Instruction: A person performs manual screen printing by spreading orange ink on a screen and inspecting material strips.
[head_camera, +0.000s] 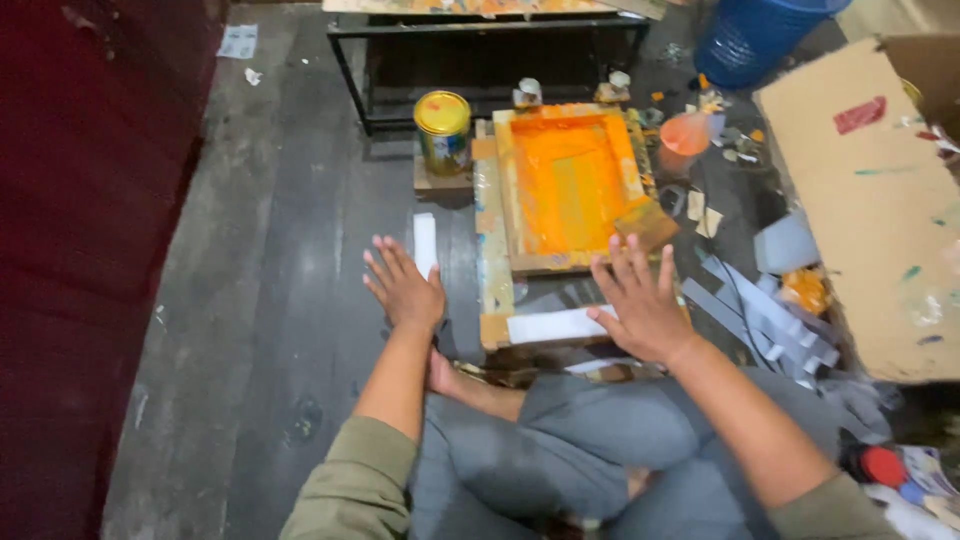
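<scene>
Paint-stained wood fills the middle of your view: a wooden printing frame (570, 185) coated in bright orange lies flat on the dark plank floor (270, 300), straight ahead of your crossed legs in grey trousers. Your left hand (405, 285) hovers low over the floor with its fingers (385, 258) spread wide and empty, just beside a narrow white strip (425, 242) that lies lengthwise to the left of the frame. Your right hand (640, 300) is likewise splayed open, palm down, holding nothing, above the near right corner of the frame; whether it touches the wood you cannot tell. Under and just left of that hand a white paper sheet (555, 325) lies across the near end of the long board (490, 270) that runs along the frame's left side. A yellow-lidded paint tin (442, 128) stands on a small wooden block at the frame's far left corner. Two small jars (527, 92) sit along the far edge, and an orange-smeared plastic cup (684, 136) stands near the far right corner. Grey paper strips (750, 300) lie scattered to your right, near a large cardboard sheet (870, 200) flecked with paint. A blue mesh basket (755, 35) stands well beyond, beside a black metal rack (480, 40).
</scene>
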